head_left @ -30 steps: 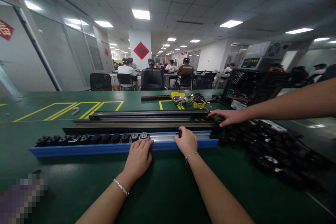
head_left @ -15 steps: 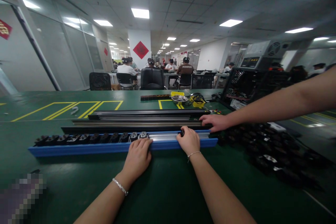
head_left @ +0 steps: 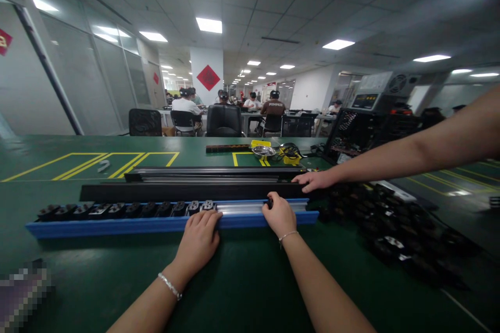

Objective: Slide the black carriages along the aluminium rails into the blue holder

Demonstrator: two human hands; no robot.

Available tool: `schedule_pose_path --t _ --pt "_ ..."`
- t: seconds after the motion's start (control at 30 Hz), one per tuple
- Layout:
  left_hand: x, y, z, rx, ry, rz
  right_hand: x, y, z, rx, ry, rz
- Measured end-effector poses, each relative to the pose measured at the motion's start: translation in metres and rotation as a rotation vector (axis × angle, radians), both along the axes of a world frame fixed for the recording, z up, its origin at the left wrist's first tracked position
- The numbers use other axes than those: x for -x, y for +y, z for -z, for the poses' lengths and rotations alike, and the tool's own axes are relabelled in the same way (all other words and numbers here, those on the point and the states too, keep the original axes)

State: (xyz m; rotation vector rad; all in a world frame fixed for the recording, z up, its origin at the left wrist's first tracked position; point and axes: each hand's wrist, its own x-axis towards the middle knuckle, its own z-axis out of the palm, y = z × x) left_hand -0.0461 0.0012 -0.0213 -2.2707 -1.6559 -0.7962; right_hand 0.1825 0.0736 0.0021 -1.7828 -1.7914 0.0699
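Note:
A long blue rail (head_left: pixel 117 226) lies across the green table (head_left: pixel 242 281), its left half filled with several black socket modules (head_left: pixel 128 209). My left hand (head_left: pixel 198 239) rests on the rail's front edge, fingers curled over it just right of the last module. My right hand (head_left: pixel 279 214) is closed on a small black module at the rail's bare silver channel (head_left: pixel 242 207). Another person's hand (head_left: pixel 315 180) reaches in from the right and lies flat on the end of a black rail (head_left: pixel 187 191) behind the blue one.
More dark rails (head_left: pixel 211 173) lie behind. A heap of black modules (head_left: pixel 386 229) covers the table at right. A metal bowl (head_left: pixel 263 151) and yellow parts sit further back, a black crate (head_left: pixel 351 135) at right. People sit at desks in the background.
The other person's hand has slid left along the black rail, and that rail has shifted left. My hands have stayed on the blue rail. The camera has tilted a little.

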Motion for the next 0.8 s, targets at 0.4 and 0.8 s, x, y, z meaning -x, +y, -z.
schedule_pose_path --t 0.4,0.8 --pt "0.0001 -0.0004 -0.0013 -0.008 0.006 -0.002 -0.0042 -0.0046 0.0003 -0.045 -0.043 0.066" --pt "-0.0015 -0.0017 -0.0039 0.003 0.01 -0.01 -0.0044 -0.0034 0.0011 -0.058 -0.036 0.065"
